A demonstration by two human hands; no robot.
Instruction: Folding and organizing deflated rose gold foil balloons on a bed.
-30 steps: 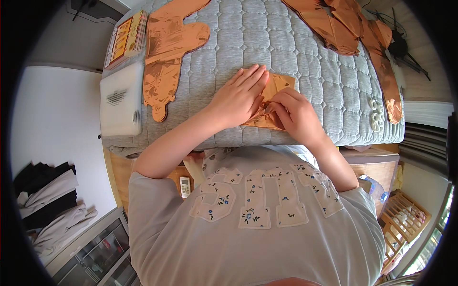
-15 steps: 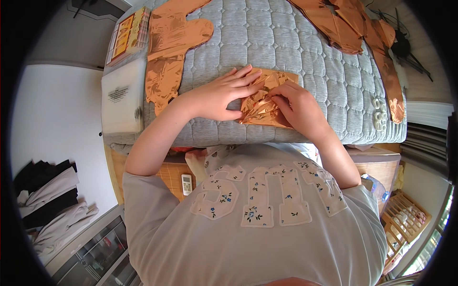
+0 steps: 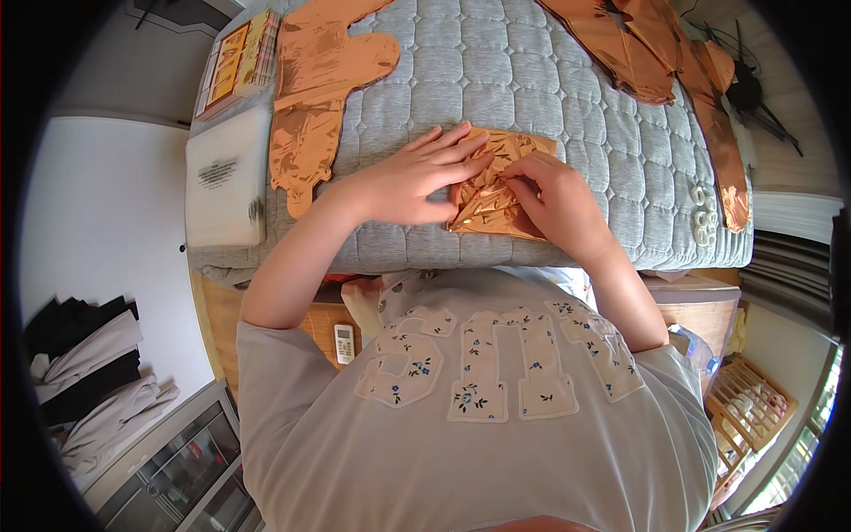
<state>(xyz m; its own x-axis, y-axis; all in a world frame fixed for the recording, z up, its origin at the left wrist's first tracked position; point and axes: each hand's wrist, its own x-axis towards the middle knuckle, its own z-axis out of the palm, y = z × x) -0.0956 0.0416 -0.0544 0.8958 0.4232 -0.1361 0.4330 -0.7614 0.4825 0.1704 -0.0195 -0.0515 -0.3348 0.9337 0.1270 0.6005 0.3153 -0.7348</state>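
Note:
A folded sheet of shiny copper-coloured foil (image 3: 525, 142), creased and bunched in its middle, lies on the grey quilted mattress (image 3: 461, 80) in front of me. My left hand (image 3: 409, 183) rests over its left side with the fingers spread, the fingertips touching the foil. My right hand (image 3: 560, 197) is closed at the foil's right side, pinching a crumpled fold between thumb and forefinger. Beyond my left arm lies a flat, unfilled foil balloon (image 3: 306, 97) of the same colour. More copper foil (image 3: 643, 58) lies spread at the far right.
At the left edge are a packet stack (image 3: 238, 66) and a translucent plastic bag (image 3: 226, 208). Small whitish rings (image 3: 703, 215) lie on the mattress at right. A white remote control (image 3: 344, 344) is below the bed's edge. A wooden rack (image 3: 753, 403) stands lower right.
My left hand has shifted very slightly on the foil. The right hand keeps its pinch in nearly the same place, and the foil's folds look almost unchanged.

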